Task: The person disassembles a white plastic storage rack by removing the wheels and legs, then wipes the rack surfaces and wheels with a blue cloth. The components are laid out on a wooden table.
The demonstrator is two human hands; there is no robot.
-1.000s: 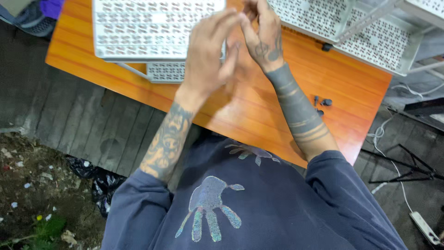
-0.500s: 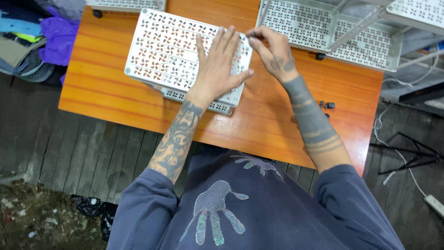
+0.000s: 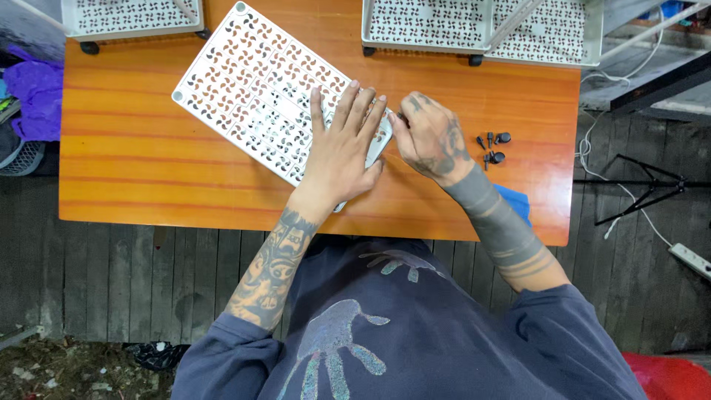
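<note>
Orange-brown wood makes the top of the table (image 3: 148, 167), which stands on a floor of dark grey planks (image 3: 111, 281) and fills the upper part of the head view. At the far left, beside the table edge, a purple cloth (image 3: 33, 100) lies over other things. On the back left corner of the table stands a white perforated shelf (image 3: 129, 16) with a small black caster under it.

Near the middle, a white perforated panel (image 3: 252, 92) with a pinwheel pattern of holes lies flat and turned at an angle, one corner pointing toward the back edge. The left hand (image 3: 342, 148) rests on the near right end of this panel, palm down, fingers spread and straight, pressing it to the table and not closing around it. Just beside it, the right hand (image 3: 429, 137) is at the right corner of the same panel, its fingers bent together as in a pinch; what it pinches is too small and hidden to tell.

More to the right, a few small black casters (image 3: 495, 148) lie loose on the wood, apart from both hands. Behind them, at the back edge, stands another white perforated shelf unit (image 3: 474, 22). A blue piece (image 3: 515, 201) shows at the near edge under the right forearm
</note>
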